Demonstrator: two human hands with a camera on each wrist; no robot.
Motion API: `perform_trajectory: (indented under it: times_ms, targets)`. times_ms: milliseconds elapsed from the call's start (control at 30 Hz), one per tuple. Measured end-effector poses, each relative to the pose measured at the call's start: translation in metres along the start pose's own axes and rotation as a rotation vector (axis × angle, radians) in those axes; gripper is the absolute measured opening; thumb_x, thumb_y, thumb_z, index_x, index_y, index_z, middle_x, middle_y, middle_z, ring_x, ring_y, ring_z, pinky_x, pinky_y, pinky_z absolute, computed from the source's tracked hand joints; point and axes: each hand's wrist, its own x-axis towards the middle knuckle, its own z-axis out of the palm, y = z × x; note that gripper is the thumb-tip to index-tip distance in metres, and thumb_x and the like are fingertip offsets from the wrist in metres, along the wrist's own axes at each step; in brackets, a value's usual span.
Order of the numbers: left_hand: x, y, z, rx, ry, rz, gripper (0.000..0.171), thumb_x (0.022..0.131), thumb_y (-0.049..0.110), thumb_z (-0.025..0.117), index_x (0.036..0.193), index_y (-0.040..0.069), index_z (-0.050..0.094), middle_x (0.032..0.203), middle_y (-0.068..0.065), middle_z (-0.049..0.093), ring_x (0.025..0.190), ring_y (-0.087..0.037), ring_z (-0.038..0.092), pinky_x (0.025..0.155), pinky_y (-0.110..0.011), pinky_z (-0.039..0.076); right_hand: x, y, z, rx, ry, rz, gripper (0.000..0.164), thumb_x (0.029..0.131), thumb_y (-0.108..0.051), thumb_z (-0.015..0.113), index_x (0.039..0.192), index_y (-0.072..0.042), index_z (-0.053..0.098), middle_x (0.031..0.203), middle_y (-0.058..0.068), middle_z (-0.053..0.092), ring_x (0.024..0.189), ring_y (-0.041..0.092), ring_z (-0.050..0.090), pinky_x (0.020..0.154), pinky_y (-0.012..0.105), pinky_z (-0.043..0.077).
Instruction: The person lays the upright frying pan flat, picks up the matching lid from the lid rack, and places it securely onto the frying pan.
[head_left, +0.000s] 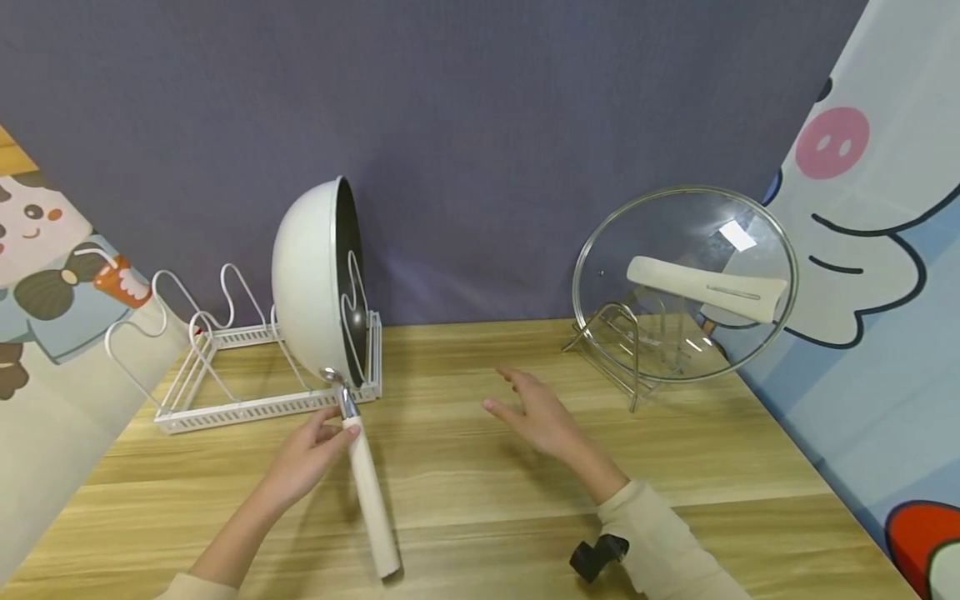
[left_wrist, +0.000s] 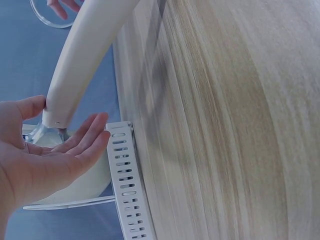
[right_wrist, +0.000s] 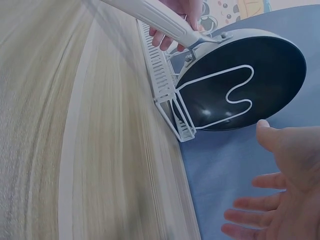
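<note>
A white wok (head_left: 307, 275) with a dark inside stands on its edge in a white wire rack (head_left: 255, 412). Its cream handle (head_left: 372, 500) points toward the person. My left hand (head_left: 303, 458) is at the top of this handle, near the metal neck. In the left wrist view, the thumb touches the handle (left_wrist: 85, 65) and the fingers (left_wrist: 85, 137) extend loosely beneath it. My right hand (head_left: 540, 417) is held above the table with fingers apart and nothing in it. The right wrist view shows that hand (right_wrist: 285, 185) away from the wok (right_wrist: 245, 85).
At the right, a glass lid (head_left: 682, 225) with a cream handle (head_left: 705, 287) leans in a metal wire stand (head_left: 633, 367). Both racks stand on a wood-grain table (head_left: 480, 517) before a dark grey-blue backdrop (head_left: 480, 150). Cartoon-printed panels (head_left: 847, 250) border the sides.
</note>
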Motion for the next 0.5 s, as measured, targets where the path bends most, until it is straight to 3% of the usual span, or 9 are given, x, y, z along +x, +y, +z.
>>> perform_trajectory:
  times_ms: [500]
  targets:
    - [-0.0024, 0.0006, 0.0031, -0.055, 0.007, -0.005, 0.061, 0.096, 0.032, 0.054, 0.142, -0.005, 0.035, 0.123, -0.029, 0.062, 0.105, -0.039, 0.065, 0.095, -0.055, 0.051, -0.0012, -0.0027, 0.0083, -0.005, -0.017, 0.028, 0.067, 0.092, -0.050, 0.056, 0.145, -0.012, 0.041, 0.138, 0.015, 0.056, 0.123, 0.033, 0.057, 0.102, 0.051, 0.048]
